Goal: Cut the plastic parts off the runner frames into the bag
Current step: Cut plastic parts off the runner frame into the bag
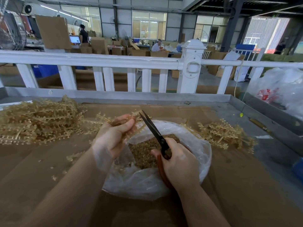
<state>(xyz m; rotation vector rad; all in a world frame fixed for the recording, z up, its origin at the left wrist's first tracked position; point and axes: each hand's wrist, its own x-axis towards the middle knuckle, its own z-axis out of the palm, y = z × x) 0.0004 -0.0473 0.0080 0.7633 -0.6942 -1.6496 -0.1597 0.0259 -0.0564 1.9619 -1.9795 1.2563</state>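
Workshop floor, white railing (91,60) across the back; cardboard-covered table (49,161) in front.

Far left: large heap of amber runner frames (36,122), parts uncut.

Centre left: left hand (114,136), fingers curled around one runner frame (131,119), held above the bag's far rim.

Centre: clear plastic bag (188,140), mouth open, lying on the cardboard; loose cut parts (146,153) piled inside.

Centre right: right hand (178,163), fingers clenched around the reddish handles of black scissors (152,126); blades slightly parted, tips touching the held frame.

Right: smaller heap of frames (224,133) just beside the bag.

Far right: white sack (282,86) beyond the table edge.
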